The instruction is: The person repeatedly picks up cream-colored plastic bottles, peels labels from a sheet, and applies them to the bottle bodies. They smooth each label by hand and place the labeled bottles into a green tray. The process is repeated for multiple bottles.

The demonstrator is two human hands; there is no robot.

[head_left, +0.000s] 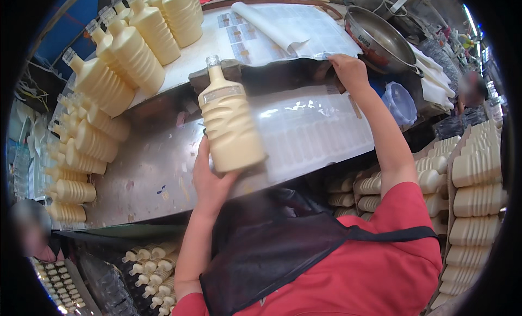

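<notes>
Left of the held bottle (228,123) stand other cream bottles (149,30). The left grip (211,180) is clasped round its lower part, over the metal surface (144,169). Up and right of that bottle, the right grip (350,71) pinches the edge of a sheet (321,30); a pan (380,33) sits farther right.

The held bottle (231,126) is pale yellow, with a pattern of wavy ridges. The sheet (321,33) is whitish, the tabletop (147,169) silver-grey, the shirt (375,256) red, the apron (272,256) black.
</notes>
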